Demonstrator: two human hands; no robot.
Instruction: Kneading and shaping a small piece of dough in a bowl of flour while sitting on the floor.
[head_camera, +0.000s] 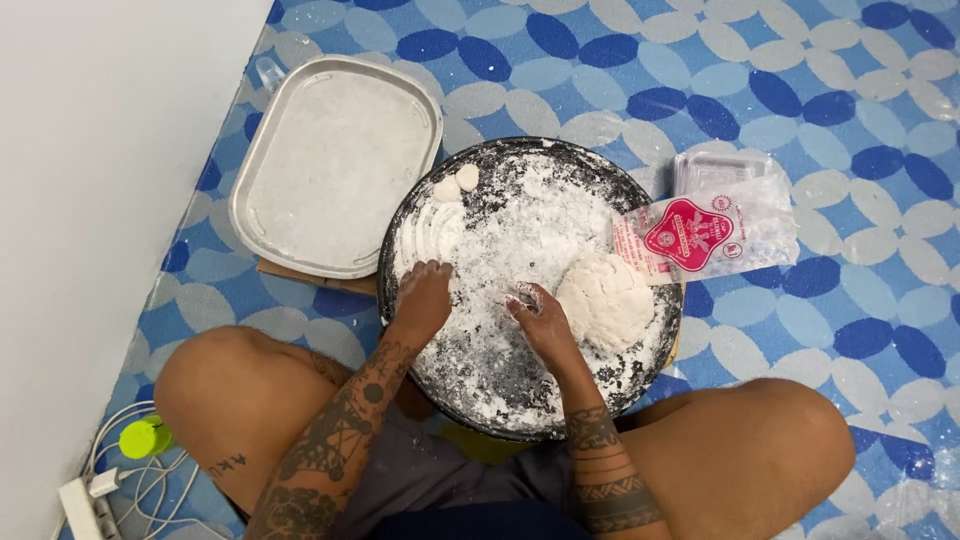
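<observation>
So, sitting cross-legged with the big round black tray between my knees, flour all over it. My left hand rests on the floury surface, fingers curled down loosely, holding nothing that I can see. My right hand is pinched around a small bit of dough at the fingertips. Just right of that hand sits the big dough lump, touching the flour. Past my left hand, at the far rim, two little dough balls. Beyond the lump, a clear flour bag overlaps the tray edge. Farther left, a floured metal pan.
</observation>
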